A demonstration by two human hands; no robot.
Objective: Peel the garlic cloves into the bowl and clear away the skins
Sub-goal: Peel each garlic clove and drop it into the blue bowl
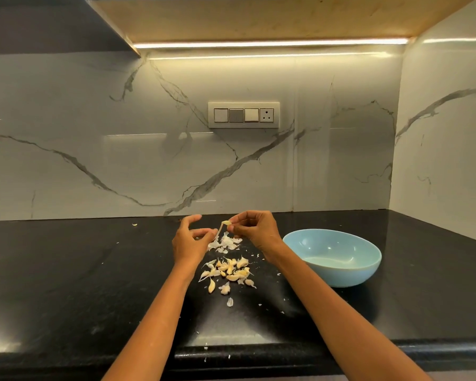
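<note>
Clove pinched in right hand (above skins).

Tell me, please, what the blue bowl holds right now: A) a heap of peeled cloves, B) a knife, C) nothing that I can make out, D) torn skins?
C: the inside of the blue bowl shows only bare glaze, while the garlic cloves lie on the black counter to its left.
</note>
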